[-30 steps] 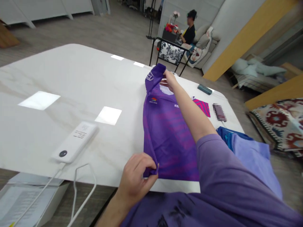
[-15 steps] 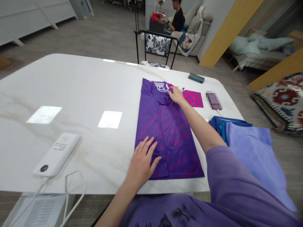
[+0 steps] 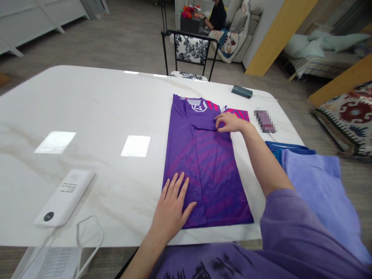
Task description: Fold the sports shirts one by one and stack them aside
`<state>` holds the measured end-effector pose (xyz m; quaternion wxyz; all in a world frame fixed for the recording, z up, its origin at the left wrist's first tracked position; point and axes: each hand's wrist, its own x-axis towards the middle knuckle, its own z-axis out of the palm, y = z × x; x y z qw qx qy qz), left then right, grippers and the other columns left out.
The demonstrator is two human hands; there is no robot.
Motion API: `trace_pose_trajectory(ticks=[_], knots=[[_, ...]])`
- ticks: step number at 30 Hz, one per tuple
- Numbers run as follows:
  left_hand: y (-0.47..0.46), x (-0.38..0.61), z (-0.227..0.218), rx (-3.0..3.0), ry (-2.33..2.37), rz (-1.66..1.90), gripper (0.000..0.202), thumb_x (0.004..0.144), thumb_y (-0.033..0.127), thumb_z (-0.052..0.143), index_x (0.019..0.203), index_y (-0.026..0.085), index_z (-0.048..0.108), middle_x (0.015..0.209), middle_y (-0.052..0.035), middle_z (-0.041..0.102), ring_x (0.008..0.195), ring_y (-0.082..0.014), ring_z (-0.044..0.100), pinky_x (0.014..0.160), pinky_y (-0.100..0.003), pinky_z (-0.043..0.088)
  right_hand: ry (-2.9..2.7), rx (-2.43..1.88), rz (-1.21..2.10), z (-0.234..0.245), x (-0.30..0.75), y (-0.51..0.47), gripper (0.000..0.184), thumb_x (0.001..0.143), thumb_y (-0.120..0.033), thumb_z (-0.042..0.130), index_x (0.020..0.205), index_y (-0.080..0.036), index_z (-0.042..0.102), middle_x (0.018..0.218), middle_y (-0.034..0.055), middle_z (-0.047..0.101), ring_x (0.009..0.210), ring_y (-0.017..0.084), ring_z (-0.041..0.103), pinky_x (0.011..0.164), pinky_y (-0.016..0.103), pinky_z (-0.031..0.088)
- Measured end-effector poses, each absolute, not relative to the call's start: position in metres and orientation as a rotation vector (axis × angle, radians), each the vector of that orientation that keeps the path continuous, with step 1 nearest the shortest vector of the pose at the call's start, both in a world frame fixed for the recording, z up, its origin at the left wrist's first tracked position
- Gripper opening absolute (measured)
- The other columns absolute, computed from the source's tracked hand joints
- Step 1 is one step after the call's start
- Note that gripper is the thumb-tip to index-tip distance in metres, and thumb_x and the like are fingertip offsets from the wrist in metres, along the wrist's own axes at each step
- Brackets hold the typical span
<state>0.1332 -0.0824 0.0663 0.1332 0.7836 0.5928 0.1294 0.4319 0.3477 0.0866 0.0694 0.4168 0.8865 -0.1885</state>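
A purple jersey with a pink pattern lies on the white table, its neck away from me. Its left side is folded inward, so one sleeve crosses the chest, while the pink-striped sleeve sticks out at the right. My left hand rests flat on the lower left part of the jersey, fingers stretched. With curled fingers, my right hand pinches the end of the folded sleeve near the jersey's right edge. The fingertips partly hide the cloth there.
Folded blue and lavender clothes lie at the table's right edge. A phone and a dark power bank sit at the far right, a white power bank with a cable at the left. Beyond are a chair and a seated person.
My right hand has moved from near the collar toward me and rightward, onto the sleeve end. The folded sleeve now lies straighter and flatter across the chest. My left hand stays on the jersey.
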Motion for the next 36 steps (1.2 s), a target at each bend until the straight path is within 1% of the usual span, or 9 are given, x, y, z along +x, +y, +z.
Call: trace_pose_trajectory(ticks=[2,5,8,11,14,20,27,32,36], knots=[[-0.085,0.131,0.067,2.284,1.722,0.349,0.081,0.116,0.052,0.06,0.185,0.018,0.034,0.192,-0.0124,0.031,0.179,-0.0364,0.03,0.143,-0.06,0.038,2.676,1.259,-0.689,0.09,0.417,0.352,0.028,0.095,-0.048,0.076,0.099,-0.024,0.088,0.141,0.008,0.08,0.133,0.038,0.071,0.123,0.054,0.053],[-0.088,0.129,0.068,2.287,1.742,0.288,0.081,0.117,0.051,0.059,0.186,0.02,0.031,0.193,-0.0098,0.028,0.181,-0.0343,0.026,0.145,-0.059,0.036,2.817,1.349,-0.719,0.077,0.367,0.362,0.047,0.109,-0.05,0.057,0.133,-0.02,0.083,0.143,0.0118,0.08,0.131,0.033,0.075,0.121,0.048,0.057],[-0.09,0.129,0.068,2.284,1.753,0.266,0.083,0.116,0.051,0.059,0.187,0.022,0.028,0.194,-0.0078,0.027,0.181,-0.0324,0.025,0.145,-0.058,0.036,2.843,1.324,-0.595,0.05,0.318,0.37,0.068,0.114,-0.054,0.05,0.172,-0.018,0.058,0.175,0.0137,0.058,0.159,0.033,0.058,0.137,0.051,0.045],[-0.089,0.129,0.069,2.278,1.758,0.261,0.085,0.115,0.052,0.059,0.188,0.023,0.026,0.194,-0.0069,0.028,0.181,-0.0321,0.025,0.144,-0.058,0.038,2.649,1.406,-0.496,0.031,0.304,0.371,0.088,0.114,-0.072,0.047,0.184,-0.019,0.04,0.19,0.0132,0.032,0.176,0.038,0.034,0.146,0.058,0.029],[-0.088,0.128,0.069,2.278,1.755,0.249,0.087,0.114,0.052,0.059,0.188,0.022,0.025,0.194,-0.0065,0.026,0.182,-0.0326,0.025,0.142,-0.059,0.041,2.489,1.538,-0.454,0.026,0.317,0.367,0.095,0.113,-0.081,0.038,0.187,-0.022,0.035,0.193,0.0115,0.023,0.18,0.041,0.024,0.148,0.063,0.021],[-0.087,0.127,0.069,2.275,1.749,0.25,0.091,0.112,0.051,0.06,0.189,0.024,0.02,0.193,-0.0059,0.028,0.181,-0.0323,0.027,0.141,-0.059,0.044,2.589,1.641,-0.407,0.027,0.306,0.365,0.099,0.112,-0.083,0.035,0.187,-0.018,0.033,0.194,0.0126,0.02,0.181,0.042,0.019,0.148,0.067,0.015],[-0.089,0.11,0.068,2.276,1.721,0.188,0.094,0.111,0.05,0.062,0.19,0.028,0.016,0.193,-0.006,0.03,0.18,-0.0334,0.03,0.143,-0.06,0.041,2.76,1.385,-0.648,0.003,0.237,0.375,0.094,0.111,-0.086,0.039,0.184,-0.026,0.043,0.192,0.0052,0.029,0.181,0.036,0.02,0.15,0.065,0.006],[-0.085,0.082,0.069,2.303,1.658,0.189,0.09,0.113,0.05,0.064,0.188,0.027,0.021,0.191,-0.0115,0.036,0.178,-0.0365,0.033,0.144,-0.061,0.035,2.853,1.523,-0.678,0.014,0.252,0.387,0.094,0.112,-0.089,0.03,0.18,-0.027,0.047,0.185,0.0094,0.045,0.176,0.035,0.034,0.147,0.064,0.021],[-0.077,0.104,0.086,2.244,1.658,0.389,0.072,0.111,0.046,0.068,0.175,0.02,0.048,0.17,-0.021,0.059,0.161,-0.0411,0.055,0.134,-0.063,0.044,2.689,1.947,-0.393,0.044,0.349,0.4,0.077,0.12,-0.071,0.036,0.167,-0.014,0.057,0.174,0.0232,0.053,0.164,0.043,0.049,0.138,0.073,0.034]])
